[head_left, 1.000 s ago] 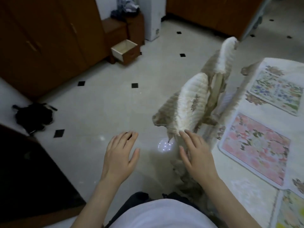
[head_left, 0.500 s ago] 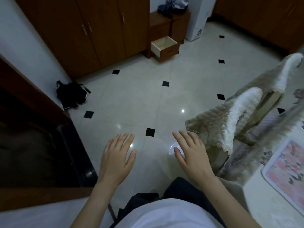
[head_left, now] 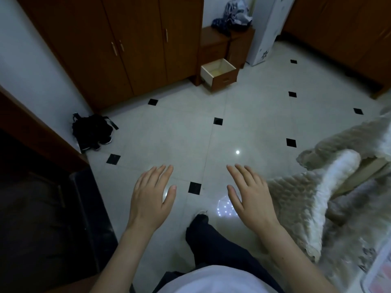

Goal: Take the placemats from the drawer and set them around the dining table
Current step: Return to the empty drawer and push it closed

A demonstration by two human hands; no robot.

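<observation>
Two hands are held out over the floor, palms down: the left hand [head_left: 151, 196] and the right hand [head_left: 250, 196] both have their fingers straight and spread, released, grasping nothing. They hang side by side, apart from each other, above the pale tiled floor [head_left: 179, 140], which is set with small black diamond insets; nine of these show. One drawer [head_left: 219, 74] stands pulled open at the bottom of a small wooden cabinet [head_left: 213, 47] against the far wall; its pale inside looks bare from here, and no placemat shows in it. At the lower right corner a sliver of one pink-patterned placemat [head_left: 380, 281] lies on the surface, blurred and cut by the frame edge, so no more of it can be told. One chair draped in a beige quilted cover [head_left: 300, 197] stands just beside the right hand. A wardrobe [head_left: 118, 43] with three doors in view stands left of the cabinet. One black bag [head_left: 92, 131] lies on the floor near the wall, and a heap of clothes [head_left: 234, 15] sits on top of the cabinet. One dark-trousered leg [head_left: 211, 244] reaches forward between the arms.
</observation>
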